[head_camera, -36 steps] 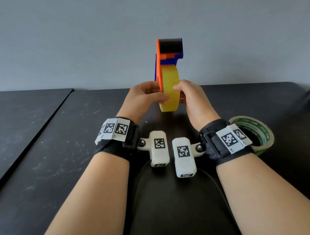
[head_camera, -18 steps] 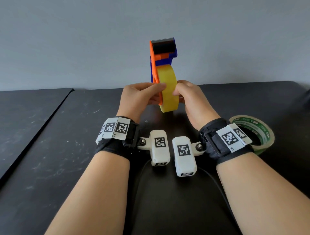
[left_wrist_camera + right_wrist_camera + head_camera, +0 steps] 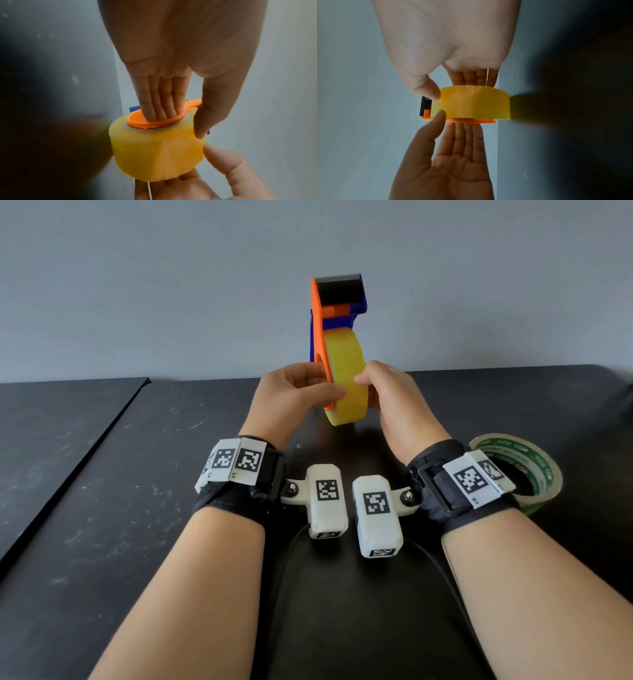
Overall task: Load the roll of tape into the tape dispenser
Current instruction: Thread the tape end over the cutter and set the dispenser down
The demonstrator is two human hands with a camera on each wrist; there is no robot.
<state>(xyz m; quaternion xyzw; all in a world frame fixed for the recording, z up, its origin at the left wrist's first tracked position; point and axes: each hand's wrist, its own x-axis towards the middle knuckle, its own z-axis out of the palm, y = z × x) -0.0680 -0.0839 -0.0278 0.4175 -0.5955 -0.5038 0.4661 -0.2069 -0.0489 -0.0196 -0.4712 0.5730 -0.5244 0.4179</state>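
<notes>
Tape roll (image 3: 346, 374) on dispenser (image 3: 337, 299), spare roll (image 3: 524, 470) prob. right-front.

- The head view looks forward and down from above both forearms, facing the wall beyond the desk (image 3: 102, 542).
- The left wrist view looks very near along the palm, yellow tape roll (image 3: 157, 152) lower centre.
- The right wrist view does likewise, opposite side.
- All three share that roll and the orange dispenser (image 3: 320, 313).

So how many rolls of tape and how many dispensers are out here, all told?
Tape rolls: 2, the yellow roll on the dispenser and the green roll on the table.
Dispensers: 1, the dispenser.
Total: 3.
</notes>
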